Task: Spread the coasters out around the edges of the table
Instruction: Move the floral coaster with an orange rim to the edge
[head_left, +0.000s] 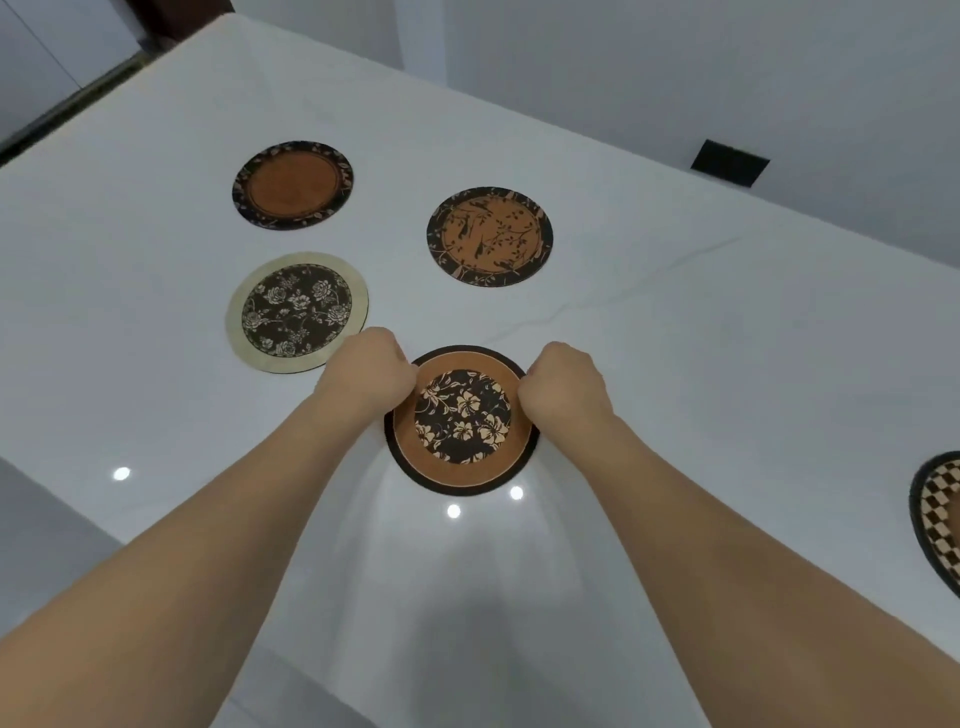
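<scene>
Several round coasters lie on a white table (675, 364). The nearest one, an orange coaster with a dark flower centre (462, 421), sits between my hands. My left hand (366, 374) grips its left rim with curled fingers, and my right hand (563, 384) grips its right rim. A cream-rimmed flower coaster (297, 312) lies to the left. Further back are a plain brown coaster with a dark rim (292, 184) and an orange coaster with birds and branches (489, 236). A checkered coaster (943, 514) is cut off at the right edge.
The table's left edge runs diagonally from the near left to the far corner at the top. A dark rectangular panel (729, 162) sits on the floor beyond the far right edge. Ceiling lights reflect on the glossy surface near me.
</scene>
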